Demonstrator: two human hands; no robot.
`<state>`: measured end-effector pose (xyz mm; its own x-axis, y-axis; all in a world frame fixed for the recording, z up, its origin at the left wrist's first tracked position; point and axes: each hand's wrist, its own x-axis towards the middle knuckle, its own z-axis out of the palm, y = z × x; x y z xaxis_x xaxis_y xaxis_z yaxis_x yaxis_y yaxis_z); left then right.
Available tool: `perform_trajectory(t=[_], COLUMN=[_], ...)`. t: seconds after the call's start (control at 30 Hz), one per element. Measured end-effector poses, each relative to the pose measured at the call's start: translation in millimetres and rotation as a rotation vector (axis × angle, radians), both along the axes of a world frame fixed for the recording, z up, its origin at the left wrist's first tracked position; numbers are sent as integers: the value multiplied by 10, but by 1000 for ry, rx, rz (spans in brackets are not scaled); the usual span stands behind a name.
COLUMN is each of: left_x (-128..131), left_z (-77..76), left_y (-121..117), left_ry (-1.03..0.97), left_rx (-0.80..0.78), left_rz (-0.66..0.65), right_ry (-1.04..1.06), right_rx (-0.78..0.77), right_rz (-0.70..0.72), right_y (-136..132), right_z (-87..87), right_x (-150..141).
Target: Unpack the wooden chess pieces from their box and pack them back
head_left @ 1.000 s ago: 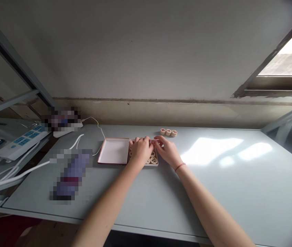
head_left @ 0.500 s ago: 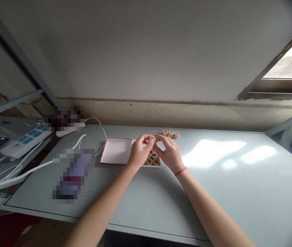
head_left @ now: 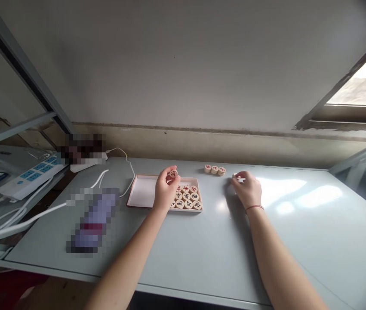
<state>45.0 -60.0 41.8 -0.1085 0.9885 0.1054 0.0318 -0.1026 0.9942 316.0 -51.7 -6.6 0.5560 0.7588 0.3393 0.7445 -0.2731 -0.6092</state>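
Note:
My left hand (head_left: 164,189) pinches a round Chinese chess piece (head_left: 173,173) with a dark red mark, just above the open box (head_left: 201,193). Rows of wooden pieces (head_left: 187,204) with red or black characters lie in the box's right half, partly hidden by that hand. To the right, over the desk, my right hand (head_left: 249,189) is closed with thumb and fingers around a pale chess piece (head_left: 235,175), of which only an edge shows. Between the hands, farther back, short stacks of red-marked pieces (head_left: 214,170) stand side by side.
The box's white lid half (head_left: 142,191) lies open on the left. Left on the grey desk (head_left: 202,258) are a blurred purple item (head_left: 94,219), white cables (head_left: 50,211) and a power strip (head_left: 34,174). A wall stands behind the desk; sunlight patches lie at right.
My hands have separated. The right one has moved right, away from the box, with a piece; the left one has shifted slightly left, holding a piece, and uncovers more of the box.

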Motion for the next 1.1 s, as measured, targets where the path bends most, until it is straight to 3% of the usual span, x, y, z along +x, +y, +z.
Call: perform_trajectory(t=[0.13,0.4,0.53,0.63,0.7,0.8,0.83,0.97,1.1], left_x=[27,57,72,82,86,82,79,82,101], left_z=[12,74,64,25,-6,-53,-67,-110,-86], left_y=[-36,-115,-133,-136,-136,-132,-130,-121,-137], left_ry=[34,142,223,367,492,636,667,738,758], left_rx=[-8,-8,51,181,282,390,411,466,512], left_rz=[-46,-107,-123,-114,-109,-132,-144,-175,-192], right_ry=[-114,-142,-83,-21,50,180,177,227,273], right_rx=[-60,-51,-95,49,180,138,136,158,237], right_rz=[27,48,39,45,244,691,774,803,657], right_y=[12,13,2,-36,-97,-238,-286,-372,-234], right_z=[-123,-150,-60,117,262,447,490,543,429], right_x=[46,13,-53,-267,-514,-940,-1062,-1293,-1045])
